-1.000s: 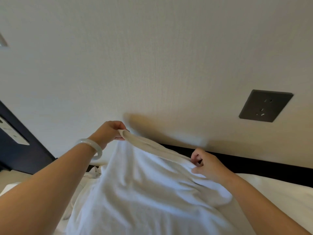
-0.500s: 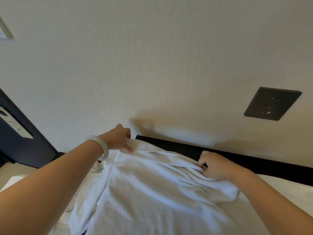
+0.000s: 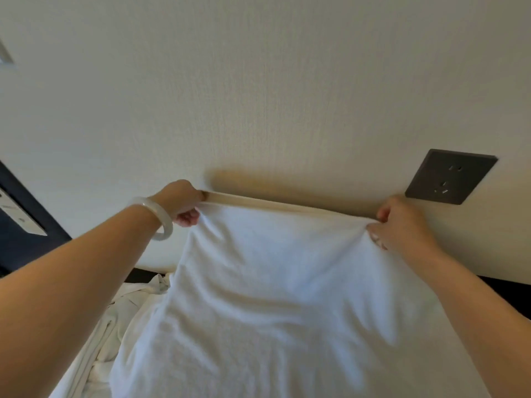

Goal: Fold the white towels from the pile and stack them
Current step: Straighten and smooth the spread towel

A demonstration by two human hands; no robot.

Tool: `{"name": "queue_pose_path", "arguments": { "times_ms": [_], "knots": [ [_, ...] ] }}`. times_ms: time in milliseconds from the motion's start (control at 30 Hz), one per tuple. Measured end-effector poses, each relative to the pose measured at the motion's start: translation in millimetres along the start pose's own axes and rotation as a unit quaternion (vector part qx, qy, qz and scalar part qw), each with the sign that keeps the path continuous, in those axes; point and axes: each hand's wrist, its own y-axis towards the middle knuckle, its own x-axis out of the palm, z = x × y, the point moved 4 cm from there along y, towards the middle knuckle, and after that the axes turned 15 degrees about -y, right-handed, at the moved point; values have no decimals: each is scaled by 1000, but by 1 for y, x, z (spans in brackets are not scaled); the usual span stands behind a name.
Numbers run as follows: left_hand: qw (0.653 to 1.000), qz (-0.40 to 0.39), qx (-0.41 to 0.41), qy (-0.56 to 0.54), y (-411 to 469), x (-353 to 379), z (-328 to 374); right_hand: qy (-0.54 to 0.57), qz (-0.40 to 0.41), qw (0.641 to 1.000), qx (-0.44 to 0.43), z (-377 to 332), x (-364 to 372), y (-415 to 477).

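Observation:
A large white towel (image 3: 273, 297) hangs stretched in front of me, its top hem pulled taut between both hands. My left hand (image 3: 181, 202), with a pale bangle on the wrist, grips the hem's left corner with curled fingers. My right hand (image 3: 402, 222) pinches the right corner just below a wall socket. The towel's lower part drapes down out of the frame. A crumpled pile of white towels (image 3: 120, 320) lies at the lower left, partly hidden behind the held towel and my left arm.
A cream wall fills the upper view, close behind the towel. A dark grey socket plate (image 3: 449, 179) sits on the wall at the right. A dark panel with a white switch strip (image 3: 20, 219) stands at the left. A black ledge (image 3: 143, 275) runs along the wall's foot.
Both hands have risen and spread apart, lifting the towel's far edge off the surface and pulling it straight. The right hand moved far right, up toward the socket.

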Motion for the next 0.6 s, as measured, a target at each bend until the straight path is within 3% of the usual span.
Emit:
{"name": "queue_pose_path", "arguments": {
  "times_ms": [67, 133, 200, 267, 400, 500, 600],
  "knots": [
    [974, -54, -78, -206, -10, 3, 10, 35, -29, 999, 13, -3, -1, 2],
    [953, -85, -68, -282, -16, 5, 19, 92, -36, 994, 43, -6, 1, 0],
    [938, -72, -31, -337, -19, 10, 21, 150, 41, 985, 69, -5, 2, -3],
    [924, -50, -4, -380, -17, 18, 14, 120, 125, 984, 39, -10, 8, -12],
    [944, -40, 42, -326, -14, 33, -19, 38, 122, 989, -74, -21, 48, -40],
    [966, -103, 88, -219, -19, 42, -52, -50, 17, 991, -126, -20, 80, -60],
    [969, -164, 90, -164, -27, 49, -88, -153, -69, 978, -123, -18, 105, -83]
  ]
}}
